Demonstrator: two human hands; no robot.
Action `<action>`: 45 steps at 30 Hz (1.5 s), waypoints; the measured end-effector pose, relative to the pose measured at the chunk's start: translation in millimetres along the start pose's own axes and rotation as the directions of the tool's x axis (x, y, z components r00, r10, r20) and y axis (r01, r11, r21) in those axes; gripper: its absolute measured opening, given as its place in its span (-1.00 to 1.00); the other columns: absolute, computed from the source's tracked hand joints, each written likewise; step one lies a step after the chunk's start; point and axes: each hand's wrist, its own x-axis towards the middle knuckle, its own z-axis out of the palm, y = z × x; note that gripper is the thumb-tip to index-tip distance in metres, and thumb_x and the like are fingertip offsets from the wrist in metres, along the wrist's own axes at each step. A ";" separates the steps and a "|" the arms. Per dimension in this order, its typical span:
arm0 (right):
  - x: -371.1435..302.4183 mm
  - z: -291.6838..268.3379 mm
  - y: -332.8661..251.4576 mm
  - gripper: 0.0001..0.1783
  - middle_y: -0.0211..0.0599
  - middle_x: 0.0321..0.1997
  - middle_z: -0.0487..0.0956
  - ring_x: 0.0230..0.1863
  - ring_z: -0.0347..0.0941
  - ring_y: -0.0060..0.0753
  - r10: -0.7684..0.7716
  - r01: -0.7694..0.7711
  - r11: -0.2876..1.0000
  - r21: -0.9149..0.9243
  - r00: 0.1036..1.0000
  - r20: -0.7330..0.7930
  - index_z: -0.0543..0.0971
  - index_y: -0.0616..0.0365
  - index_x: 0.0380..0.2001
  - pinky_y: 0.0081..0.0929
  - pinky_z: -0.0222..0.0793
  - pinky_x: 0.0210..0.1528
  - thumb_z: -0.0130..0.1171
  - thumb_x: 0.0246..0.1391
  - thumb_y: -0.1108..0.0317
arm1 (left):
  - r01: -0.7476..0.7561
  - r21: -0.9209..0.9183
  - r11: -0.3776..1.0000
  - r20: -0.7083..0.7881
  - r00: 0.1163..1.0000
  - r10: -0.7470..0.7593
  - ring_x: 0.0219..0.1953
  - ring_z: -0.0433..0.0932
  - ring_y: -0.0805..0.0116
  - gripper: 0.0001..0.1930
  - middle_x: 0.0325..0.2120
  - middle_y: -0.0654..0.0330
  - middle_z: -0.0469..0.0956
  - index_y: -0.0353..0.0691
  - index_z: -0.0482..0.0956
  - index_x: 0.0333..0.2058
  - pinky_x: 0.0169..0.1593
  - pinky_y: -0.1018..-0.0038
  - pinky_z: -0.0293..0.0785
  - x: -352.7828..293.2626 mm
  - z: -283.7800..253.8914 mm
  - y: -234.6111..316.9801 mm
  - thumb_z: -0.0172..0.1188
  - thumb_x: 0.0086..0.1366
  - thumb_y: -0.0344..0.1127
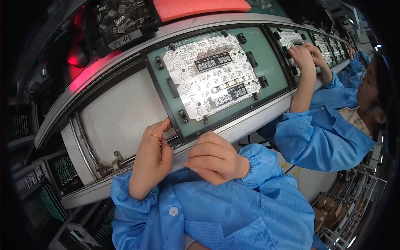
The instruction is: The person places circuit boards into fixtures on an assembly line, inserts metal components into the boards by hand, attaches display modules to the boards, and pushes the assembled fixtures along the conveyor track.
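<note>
At seven o'clock of green fixture (268, 62): left hand (152, 156), fingers at edge, grip unclear; six o'clock: right hand (216, 158), curled, contents unclear.

L hand (152, 156): fingers overlap; contact btwn fingertip and green tray (273, 62) can't be confirmed. R hand (217, 159): fingertips curled under, mostly hidden; contents of grip, if any, not determinable. Blue coat (246, 212): cut off by lower edge. Co-worker's hands (307, 57): fingers partly hide the board (289, 39) below; item btwn fingertips too sm. to ID. Trays farther down the line (327, 48): detail too sm. to resolve. Black bin (146, 31) w/ metal parts (121, 18) and pink foam (200, 5): cut off by upper edge. Red-lit item (77, 56), upper L: blurred, type unk.
</note>
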 end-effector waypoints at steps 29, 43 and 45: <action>60.9 203.3 -29.6 -0.81 -0.29 -0.29 0.47 -0.25 0.34 -0.51 -0.104 -0.510 0.514 0.690 0.761 0.640 0.50 0.27 -0.13 -0.57 0.23 -0.15 -0.01 0.35 0.36 | 0.924 -0.365 -0.113 -0.688 -0.186 0.701 0.30 0.11 -0.16 -0.41 0.19 -0.09 0.28 -0.37 0.35 0.21 0.34 0.01 0.07 -432.1 -19.1 112.4 0.32 0.30 -0.24; 120.3 216.6 -166.5 -0.18 -0.03 0.12 0.50 0.05 0.48 -0.32 -0.448 -0.788 0.204 0.581 0.453 0.771 0.23 0.36 0.31 -0.43 0.41 0.11 0.22 0.25 -0.04 | 0.901 0.100 -0.422 -0.636 0.384 0.669 -0.33 0.50 0.38 -0.82 -0.40 0.37 0.52 0.00 0.55 -0.33 -0.13 0.35 0.34 -390.6 -7.9 152.0 0.21 0.12 -0.11; 119.2 214.6 -169.2 0.12 0.00 0.29 0.38 0.25 0.40 -0.23 -0.534 -0.879 0.042 0.475 0.382 0.754 -0.02 0.35 0.46 -0.35 0.38 0.21 0.22 0.18 -0.23 | 0.903 0.079 -0.423 -0.297 0.426 0.854 -0.34 0.48 0.49 -0.90 -0.45 0.51 0.48 0.09 0.53 -0.40 -0.11 0.45 0.30 -344.4 -29.6 134.0 0.16 0.08 -0.15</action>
